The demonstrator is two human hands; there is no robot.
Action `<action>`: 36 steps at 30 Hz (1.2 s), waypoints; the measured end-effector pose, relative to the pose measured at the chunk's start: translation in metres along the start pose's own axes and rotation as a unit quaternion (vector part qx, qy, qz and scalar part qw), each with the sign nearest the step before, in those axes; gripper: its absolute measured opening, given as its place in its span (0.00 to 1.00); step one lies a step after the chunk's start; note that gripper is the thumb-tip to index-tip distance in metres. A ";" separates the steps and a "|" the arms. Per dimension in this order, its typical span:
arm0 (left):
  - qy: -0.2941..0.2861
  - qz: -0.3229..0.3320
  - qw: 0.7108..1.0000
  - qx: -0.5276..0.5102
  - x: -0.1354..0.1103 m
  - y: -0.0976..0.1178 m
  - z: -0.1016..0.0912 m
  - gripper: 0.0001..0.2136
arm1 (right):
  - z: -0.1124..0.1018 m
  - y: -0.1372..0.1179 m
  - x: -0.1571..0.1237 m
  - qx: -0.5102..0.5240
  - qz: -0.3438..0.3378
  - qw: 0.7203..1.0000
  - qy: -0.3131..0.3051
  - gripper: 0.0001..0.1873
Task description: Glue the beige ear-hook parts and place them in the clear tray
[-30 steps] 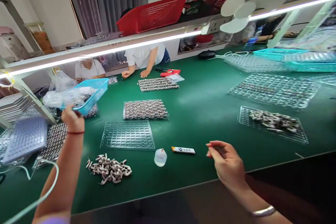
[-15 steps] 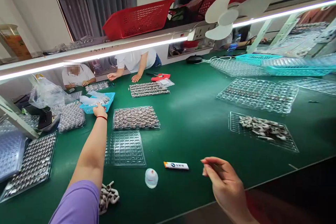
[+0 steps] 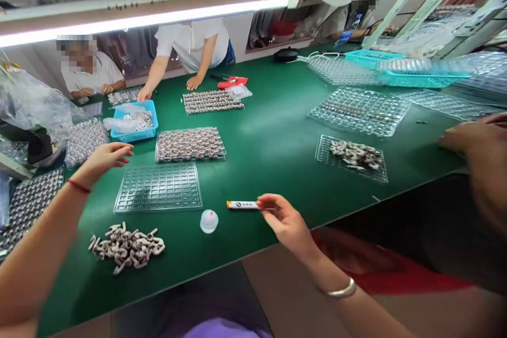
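Observation:
My left hand (image 3: 109, 161), with a red string at the wrist, hovers in front of the blue basket (image 3: 137, 134). Its fingers stretch out loosely, and I see nothing in them. The basket holds small pale parts and a plastic bag. My right hand (image 3: 285, 224) is closed in a pinch at the right end of a white lighter-shaped stick marked BMW (image 3: 241, 205); whether it touches the stick or grips something tiny is unclear. A small translucent dome (image 3: 209, 221) stands left of the stick. A heap of curved beige pieces (image 3: 129, 247) lies near the front edge.
A clear compartment tray (image 3: 158, 187) lies behind the heap, and a filled tray (image 3: 190, 143) beyond it. To the right is a tray with loose pieces (image 3: 356, 156). Across the table are two people; another person's arm (image 3: 481, 153) comes in at right. A lit shelf hangs above.
My left hand has drawn back from the blue basket. My right hand has come up to the end of the BMW stick. The view has tilted down, and a person's hand now reaches the basket.

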State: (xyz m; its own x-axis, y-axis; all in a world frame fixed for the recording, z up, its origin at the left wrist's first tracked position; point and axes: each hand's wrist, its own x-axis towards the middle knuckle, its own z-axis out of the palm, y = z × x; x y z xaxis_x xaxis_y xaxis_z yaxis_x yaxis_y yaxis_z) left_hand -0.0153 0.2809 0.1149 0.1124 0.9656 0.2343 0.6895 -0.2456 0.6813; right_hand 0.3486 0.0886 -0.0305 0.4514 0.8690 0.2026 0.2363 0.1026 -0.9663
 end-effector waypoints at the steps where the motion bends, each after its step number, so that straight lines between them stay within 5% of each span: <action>1: -0.006 -0.012 1.000 0.009 -0.021 -0.004 -0.009 0.16 | 0.001 -0.005 -0.003 -0.009 0.005 0.999 -0.047 0.15; 5: -0.026 -0.042 0.998 0.042 -0.099 -0.019 -0.044 0.20 | 0.016 -0.027 -0.016 -0.076 -0.018 0.972 -0.224 0.28; 11: -0.064 -0.017 0.991 0.116 -0.160 -0.037 -0.059 0.22 | 0.052 -0.035 -0.030 -0.095 -0.019 0.959 -0.266 0.34; 22: -0.123 0.053 0.968 0.211 -0.098 -0.063 -0.012 0.13 | 0.062 -0.041 -0.020 -0.136 -0.073 0.949 -0.275 0.17; 30: -0.108 0.001 0.962 0.250 -0.112 -0.093 -0.042 0.15 | 0.075 -0.043 -0.011 0.015 -0.031 0.948 -0.317 0.17; 36: -0.082 -0.014 0.971 0.222 -0.134 -0.062 -0.048 0.18 | 0.094 -0.040 -0.013 0.049 -0.012 0.936 -0.349 0.18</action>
State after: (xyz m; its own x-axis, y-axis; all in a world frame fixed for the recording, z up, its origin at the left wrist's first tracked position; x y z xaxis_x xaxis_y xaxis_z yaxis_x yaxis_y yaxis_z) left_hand -0.1077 0.1627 0.0748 0.1772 0.9808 0.0809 0.9304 -0.1938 0.3113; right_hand 0.2527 0.1184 -0.0095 -0.2332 0.9669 0.1035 0.1441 0.1396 -0.9797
